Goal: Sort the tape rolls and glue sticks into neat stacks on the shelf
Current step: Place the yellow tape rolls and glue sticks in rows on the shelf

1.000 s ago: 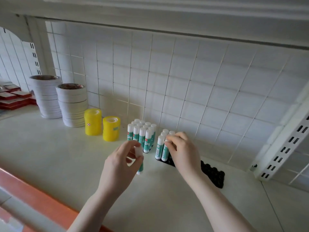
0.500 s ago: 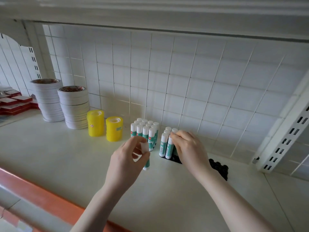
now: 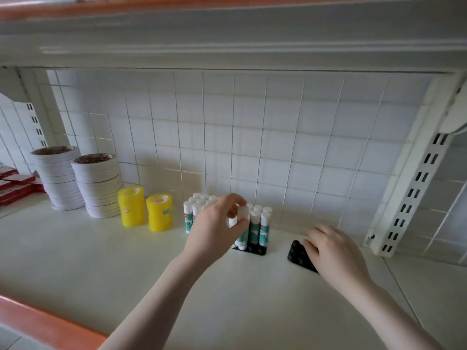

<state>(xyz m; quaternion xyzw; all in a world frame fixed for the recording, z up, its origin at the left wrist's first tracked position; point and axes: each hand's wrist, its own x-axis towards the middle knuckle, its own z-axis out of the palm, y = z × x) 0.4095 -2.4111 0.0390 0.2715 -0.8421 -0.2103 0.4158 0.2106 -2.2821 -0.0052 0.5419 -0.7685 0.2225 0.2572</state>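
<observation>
Two hands work over the cream shelf (image 3: pixel 101 269), whose orange front edge (image 3: pixel 38 324) is nearest to the camera. The left hand (image 3: pixel 217 228) pinches one glue stick (image 3: pixel 242 223) by its white cap between thumb and fingers; half a second ago it held this stick in the air in front of the groups, and now the stick stands upright at the front left corner of the black tray (image 3: pixel 250 250), touching its neighbours there. The right hand (image 3: pixel 328 246) has left the sticks on that tray and now rests farther right on a second black tray (image 3: pixel 297 256), its fingers relaxed and a little spread, holding nothing. Behind the left hand stands another tight group of glue sticks (image 3: pixel 199 205), partly hidden. To the left are two yellow tape stacks (image 3: pixel 145 210), then two taller white tape stacks (image 3: pixel 78 180), all unmoved. Red boxes (image 3: pixel 15 185) lie at the far left. White tiles (image 3: pixel 252 137) cover the back wall.
</observation>
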